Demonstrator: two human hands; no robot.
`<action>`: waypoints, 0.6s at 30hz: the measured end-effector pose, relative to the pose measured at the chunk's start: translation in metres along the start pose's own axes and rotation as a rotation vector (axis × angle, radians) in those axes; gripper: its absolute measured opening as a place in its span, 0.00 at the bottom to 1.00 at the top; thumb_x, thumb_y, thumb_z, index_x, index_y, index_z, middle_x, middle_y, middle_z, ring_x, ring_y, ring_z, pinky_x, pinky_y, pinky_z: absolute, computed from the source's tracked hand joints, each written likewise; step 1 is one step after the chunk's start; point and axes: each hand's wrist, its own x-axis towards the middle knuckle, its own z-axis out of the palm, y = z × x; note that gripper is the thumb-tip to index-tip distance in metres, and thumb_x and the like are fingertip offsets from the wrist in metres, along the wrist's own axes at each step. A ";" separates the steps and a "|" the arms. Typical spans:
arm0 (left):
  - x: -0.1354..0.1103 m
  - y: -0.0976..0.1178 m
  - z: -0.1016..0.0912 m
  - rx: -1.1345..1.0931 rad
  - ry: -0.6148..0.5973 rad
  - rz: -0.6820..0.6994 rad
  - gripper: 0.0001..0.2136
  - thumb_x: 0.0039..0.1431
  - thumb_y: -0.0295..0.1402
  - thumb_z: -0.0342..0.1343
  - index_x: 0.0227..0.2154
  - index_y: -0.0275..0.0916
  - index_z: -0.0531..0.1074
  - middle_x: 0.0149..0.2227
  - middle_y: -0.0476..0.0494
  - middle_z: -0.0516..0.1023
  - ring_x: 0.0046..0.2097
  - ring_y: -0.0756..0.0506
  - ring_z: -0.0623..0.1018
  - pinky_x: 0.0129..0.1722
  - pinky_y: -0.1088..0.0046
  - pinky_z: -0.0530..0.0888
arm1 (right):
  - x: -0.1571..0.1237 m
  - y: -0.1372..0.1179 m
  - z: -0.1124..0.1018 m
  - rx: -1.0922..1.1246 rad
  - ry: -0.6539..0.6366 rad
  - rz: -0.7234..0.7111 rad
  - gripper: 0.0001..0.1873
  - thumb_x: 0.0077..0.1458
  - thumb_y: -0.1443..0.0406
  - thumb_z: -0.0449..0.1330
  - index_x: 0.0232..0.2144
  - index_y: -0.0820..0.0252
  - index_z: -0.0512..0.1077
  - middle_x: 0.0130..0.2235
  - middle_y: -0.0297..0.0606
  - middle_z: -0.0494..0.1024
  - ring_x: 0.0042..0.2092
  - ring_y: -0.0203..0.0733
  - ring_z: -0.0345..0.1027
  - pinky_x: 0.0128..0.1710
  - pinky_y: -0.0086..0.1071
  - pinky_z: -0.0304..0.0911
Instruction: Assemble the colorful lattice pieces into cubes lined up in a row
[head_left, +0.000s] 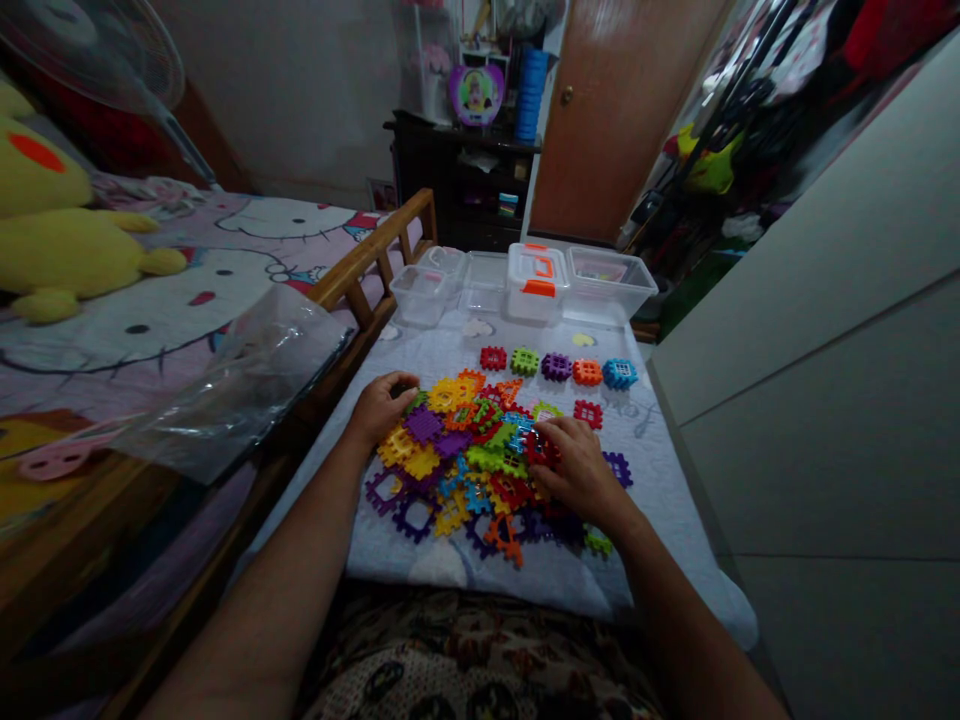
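Patterned clothing [450,665], blocks [495,458] on cloth [675,545], door [607,130]

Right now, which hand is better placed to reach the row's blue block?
Probably the right hand: it's on the right side of the pile, nearer the blue block; the left hand is at the left edge.

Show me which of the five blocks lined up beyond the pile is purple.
The middle block, between the green block and the orange block; it alone is purple. The red block and the blue block stand at the ends.
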 end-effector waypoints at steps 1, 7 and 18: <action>0.000 -0.001 0.000 -0.006 0.001 0.000 0.18 0.51 0.44 0.58 0.40 0.39 0.79 0.41 0.42 0.82 0.44 0.40 0.79 0.50 0.63 0.74 | 0.001 0.001 0.000 0.005 -0.001 0.002 0.27 0.51 0.65 0.65 0.55 0.56 0.71 0.54 0.46 0.73 0.55 0.55 0.64 0.56 0.51 0.60; -0.001 0.000 0.000 -0.013 -0.008 -0.011 0.18 0.52 0.45 0.57 0.41 0.38 0.78 0.41 0.42 0.82 0.44 0.41 0.79 0.49 0.64 0.74 | 0.004 -0.001 0.001 0.025 -0.020 0.004 0.25 0.52 0.65 0.64 0.54 0.56 0.71 0.53 0.46 0.73 0.54 0.55 0.64 0.56 0.52 0.60; -0.001 0.004 -0.001 0.014 -0.008 -0.010 0.18 0.50 0.46 0.57 0.39 0.39 0.79 0.41 0.42 0.82 0.44 0.40 0.79 0.49 0.63 0.74 | 0.021 0.076 -0.038 0.043 0.208 0.182 0.26 0.49 0.62 0.67 0.53 0.55 0.73 0.49 0.45 0.71 0.53 0.54 0.66 0.57 0.50 0.62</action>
